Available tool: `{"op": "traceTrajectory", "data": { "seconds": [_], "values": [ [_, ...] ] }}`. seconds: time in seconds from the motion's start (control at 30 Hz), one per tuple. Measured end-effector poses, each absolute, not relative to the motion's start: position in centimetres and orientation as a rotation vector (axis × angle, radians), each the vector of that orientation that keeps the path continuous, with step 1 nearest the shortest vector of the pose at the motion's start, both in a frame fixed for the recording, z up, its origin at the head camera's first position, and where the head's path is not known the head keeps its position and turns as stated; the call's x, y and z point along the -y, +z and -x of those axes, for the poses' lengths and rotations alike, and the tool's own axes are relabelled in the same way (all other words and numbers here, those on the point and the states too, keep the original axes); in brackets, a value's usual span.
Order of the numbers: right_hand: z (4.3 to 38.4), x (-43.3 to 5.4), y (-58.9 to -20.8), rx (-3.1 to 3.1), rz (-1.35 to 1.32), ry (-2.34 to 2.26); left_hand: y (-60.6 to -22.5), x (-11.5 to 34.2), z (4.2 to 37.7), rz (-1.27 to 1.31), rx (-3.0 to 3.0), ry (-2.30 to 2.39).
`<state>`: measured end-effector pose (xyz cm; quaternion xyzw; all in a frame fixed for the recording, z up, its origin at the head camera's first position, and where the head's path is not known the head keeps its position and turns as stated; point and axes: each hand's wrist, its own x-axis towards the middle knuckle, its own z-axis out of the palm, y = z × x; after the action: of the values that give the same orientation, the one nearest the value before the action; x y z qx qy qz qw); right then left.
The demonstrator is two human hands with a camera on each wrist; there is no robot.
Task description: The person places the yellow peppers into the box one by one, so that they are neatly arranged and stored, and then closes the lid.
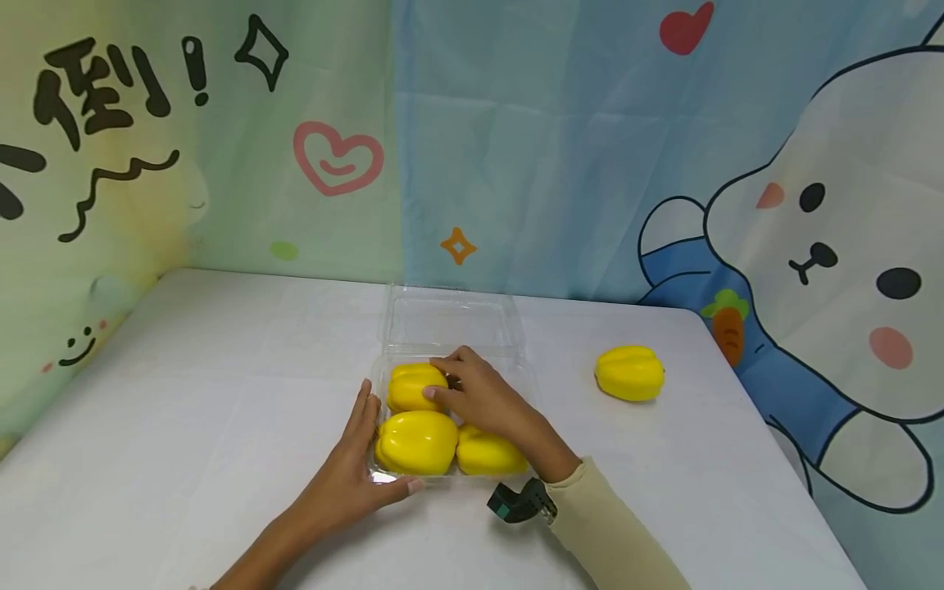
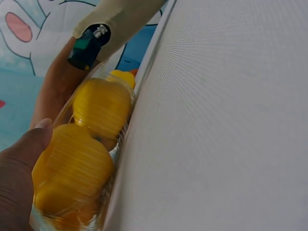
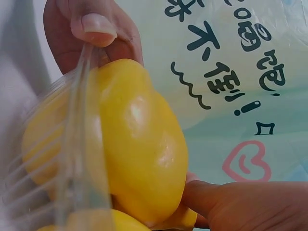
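Note:
A clear plastic clamshell container [image 1: 519, 370] stands on the table, its lid [image 1: 451, 321] folded back toward the wall. Three yellow bell peppers sit inside: a front-left pepper [image 1: 416, 443], a front-right pepper [image 1: 488, 452] partly under the right forearm, and a back-left pepper [image 1: 410, 388]. My left hand [image 1: 352, 475] holds the container's front-left corner, fingers along its left side and thumb at the front; in the right wrist view its thumb [image 3: 98, 30] lies at the rim. With thumb and fingers, my right hand [image 1: 492, 400] grips the back-left pepper from its right side.
Another yellow bell pepper [image 1: 630, 373] lies on the white table [image 1: 184, 410], right of the container. A printed cloth backdrop [image 1: 531, 164] rises behind the table. On the right wrist, a small black camera mount [image 1: 519, 501] sticks out near the container's front right.

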<state>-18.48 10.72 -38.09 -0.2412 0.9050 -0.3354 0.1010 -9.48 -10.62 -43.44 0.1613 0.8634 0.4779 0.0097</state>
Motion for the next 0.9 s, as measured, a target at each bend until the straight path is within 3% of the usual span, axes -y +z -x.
{"op": "traceTrajectory", "data": {
  "seconds": [0.9],
  "values": [
    [18.4, -13.3, -37.1, -2.661, 0.842, -1.192, -43.4, 10.7, 9.4, -0.474, -2.670, 1.515]
  ]
}}
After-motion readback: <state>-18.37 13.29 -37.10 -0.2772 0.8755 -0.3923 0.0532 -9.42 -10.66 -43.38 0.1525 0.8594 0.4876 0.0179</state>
